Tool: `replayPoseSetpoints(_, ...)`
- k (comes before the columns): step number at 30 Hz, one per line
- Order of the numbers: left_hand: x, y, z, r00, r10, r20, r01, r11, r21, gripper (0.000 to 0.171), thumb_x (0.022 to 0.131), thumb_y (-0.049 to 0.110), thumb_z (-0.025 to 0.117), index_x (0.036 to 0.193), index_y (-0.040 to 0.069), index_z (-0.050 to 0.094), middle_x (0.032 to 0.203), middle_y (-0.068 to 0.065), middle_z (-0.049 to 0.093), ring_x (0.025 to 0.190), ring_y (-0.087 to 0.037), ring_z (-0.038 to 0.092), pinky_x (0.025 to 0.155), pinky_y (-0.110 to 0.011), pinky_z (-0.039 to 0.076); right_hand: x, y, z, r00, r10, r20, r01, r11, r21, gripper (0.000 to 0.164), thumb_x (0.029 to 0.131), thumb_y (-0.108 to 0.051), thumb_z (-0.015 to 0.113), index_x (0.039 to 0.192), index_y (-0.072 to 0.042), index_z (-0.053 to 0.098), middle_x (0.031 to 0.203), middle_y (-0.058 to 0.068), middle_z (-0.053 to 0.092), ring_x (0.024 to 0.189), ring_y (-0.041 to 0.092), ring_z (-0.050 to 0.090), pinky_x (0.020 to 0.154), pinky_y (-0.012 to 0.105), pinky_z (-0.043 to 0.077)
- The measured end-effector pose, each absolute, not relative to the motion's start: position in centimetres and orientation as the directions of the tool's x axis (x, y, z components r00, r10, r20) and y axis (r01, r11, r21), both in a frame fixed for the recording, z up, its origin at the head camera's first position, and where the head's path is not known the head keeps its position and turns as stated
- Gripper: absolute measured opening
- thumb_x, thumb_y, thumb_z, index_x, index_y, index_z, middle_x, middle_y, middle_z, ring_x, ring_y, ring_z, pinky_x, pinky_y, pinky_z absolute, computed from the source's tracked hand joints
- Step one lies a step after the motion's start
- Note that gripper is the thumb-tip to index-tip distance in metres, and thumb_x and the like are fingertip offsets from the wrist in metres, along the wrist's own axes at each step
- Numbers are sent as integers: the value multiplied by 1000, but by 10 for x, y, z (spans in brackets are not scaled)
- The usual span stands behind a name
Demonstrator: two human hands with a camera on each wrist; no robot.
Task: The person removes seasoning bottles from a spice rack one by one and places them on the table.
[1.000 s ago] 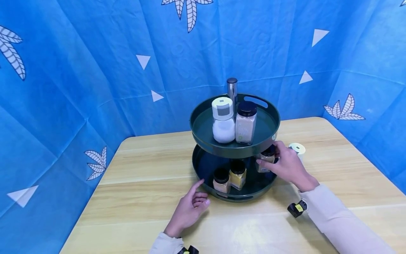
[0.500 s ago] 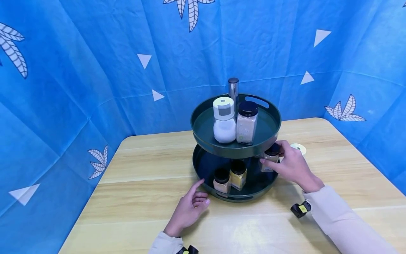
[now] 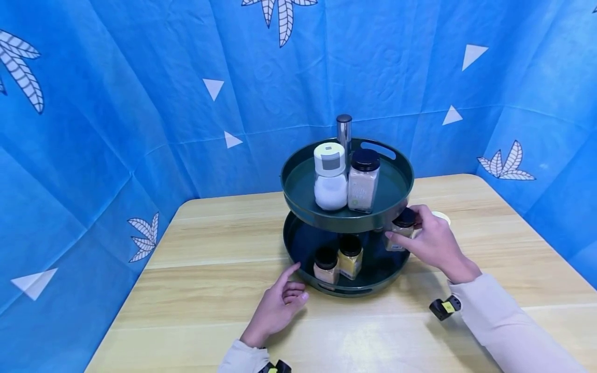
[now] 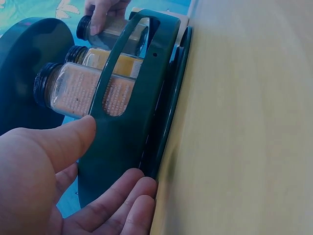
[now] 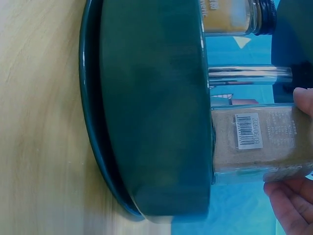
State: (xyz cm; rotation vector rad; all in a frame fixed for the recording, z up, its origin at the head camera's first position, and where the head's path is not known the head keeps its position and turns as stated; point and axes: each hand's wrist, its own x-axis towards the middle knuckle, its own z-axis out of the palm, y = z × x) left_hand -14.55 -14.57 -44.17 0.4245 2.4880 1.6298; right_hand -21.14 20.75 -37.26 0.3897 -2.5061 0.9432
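A dark green two-tier rotating rack (image 3: 345, 223) stands on the table. At the right side of its lower tray, my right hand (image 3: 434, 238) holds a square spice jar (image 3: 398, 239) with a black lid, pinched between thumb and fingers. Brownish powder and a barcode label show on this jar (image 5: 254, 142) in the right wrist view. My left hand (image 3: 278, 308) is at the lower tray's front left, its index fingertip at the rim. Its thumb (image 4: 73, 139) and fingers lie along the tray's outer wall in the left wrist view.
A pinkish jar (image 3: 326, 267) and a yellow jar (image 3: 351, 256) stand in the lower tray. The upper tray bears a white-capped shaker (image 3: 330, 178) and a taller black-lidded jar (image 3: 364, 181). A round white lid (image 3: 441, 216) shows partly behind my right hand.
My right hand has shifted a little to the right with the brownish jar, covering more of the white lid behind it. The left hand has stayed in place.
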Motion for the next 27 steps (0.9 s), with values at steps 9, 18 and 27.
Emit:
replayPoseSetpoints(9,-133,-140,-413,-952,305,16,133,366,921,63,91,10,61,146,10,30,116,-24,60,102,-27,59,92,-45,50,-208,209,-367,-866,-100,490,-395,738,-548,63,76,-38,78,115,2,49,95,20,64,79,31,61,63,45,52)
replayPoseSetpoints(18,-131,-139,-408,-951,307,26,142,361,922,63,91,9,61,146,9,30,116,-23,60,102,-26,59,91,-43,50,-205,212,-365,-875,-77,477,-371,741,-560,66,76,-41,77,117,2,48,97,22,64,82,34,60,66,50,52)
replayPoseSetpoints(27,-137,-142,-425,-953,301,32,143,354,924,64,91,11,62,146,14,30,118,-23,59,102,-27,60,91,-42,51,-201,217,-364,-868,-66,493,-374,740,-559,63,76,-38,78,114,2,49,96,22,64,81,33,59,64,48,52)
